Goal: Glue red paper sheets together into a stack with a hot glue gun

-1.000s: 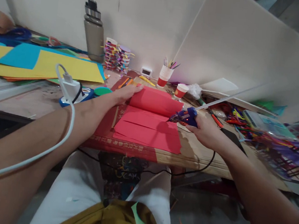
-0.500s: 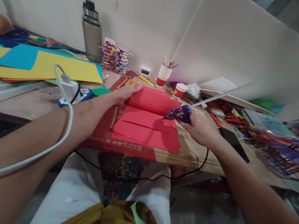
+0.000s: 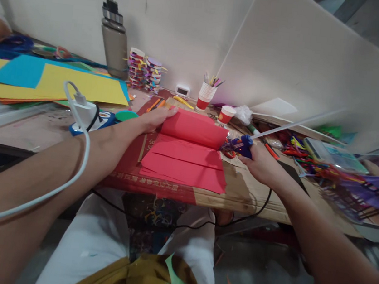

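My left hand (image 3: 157, 117) is closed on the upper left edge of a red paper sheet (image 3: 194, 130), whose top flap is raised along a fold. More red paper (image 3: 186, 173) lies flat below it in overlapping layers. In my right hand (image 3: 260, 163) is a blue hot glue gun (image 3: 243, 145), its nozzle pointing left at the paper's right edge. A long, pale glue stick (image 3: 297, 123) juts from the back of the gun. The gun's black cord (image 3: 266, 201) loops down past the table edge.
Cardboard (image 3: 246, 182) covers the work surface. Behind stand paper cups with pens (image 3: 204, 99), a red-and-white cup (image 3: 226, 114), a small clock (image 3: 182, 91) and a bottle (image 3: 113, 44). Coloured sheets (image 3: 79, 85) and a white plug (image 3: 86, 113) are at left; a dark phone (image 3: 293, 175) at right.
The glue gun in my right hand has moved right, from over the middle of the red paper to its right edge. My left hand still holds the flap.
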The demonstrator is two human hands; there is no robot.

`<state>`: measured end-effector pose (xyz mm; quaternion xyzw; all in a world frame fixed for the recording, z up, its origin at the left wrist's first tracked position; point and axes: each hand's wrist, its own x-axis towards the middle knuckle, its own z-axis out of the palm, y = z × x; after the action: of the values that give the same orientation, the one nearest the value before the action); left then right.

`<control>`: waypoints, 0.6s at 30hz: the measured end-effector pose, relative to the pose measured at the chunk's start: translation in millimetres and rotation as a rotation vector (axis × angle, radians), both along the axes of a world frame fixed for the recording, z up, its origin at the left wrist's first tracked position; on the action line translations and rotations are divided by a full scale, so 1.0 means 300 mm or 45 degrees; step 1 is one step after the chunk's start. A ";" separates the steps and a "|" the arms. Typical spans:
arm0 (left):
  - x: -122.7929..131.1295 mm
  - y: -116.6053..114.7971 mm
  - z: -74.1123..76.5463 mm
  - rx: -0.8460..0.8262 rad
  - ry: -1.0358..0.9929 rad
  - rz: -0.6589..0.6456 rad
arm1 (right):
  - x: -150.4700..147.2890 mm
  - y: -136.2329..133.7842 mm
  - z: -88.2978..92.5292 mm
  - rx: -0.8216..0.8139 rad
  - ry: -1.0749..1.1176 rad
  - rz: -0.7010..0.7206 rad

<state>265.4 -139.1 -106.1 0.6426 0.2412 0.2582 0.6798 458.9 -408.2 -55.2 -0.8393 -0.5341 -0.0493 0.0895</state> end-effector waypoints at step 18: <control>0.004 0.014 -0.011 -0.029 0.022 0.019 | -0.022 -0.031 0.003 -0.033 0.035 0.021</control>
<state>266.6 -134.8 -109.3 0.6352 0.2548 0.2551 0.6830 452.3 -417.5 -54.2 -0.8364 -0.5404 -0.0302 0.0862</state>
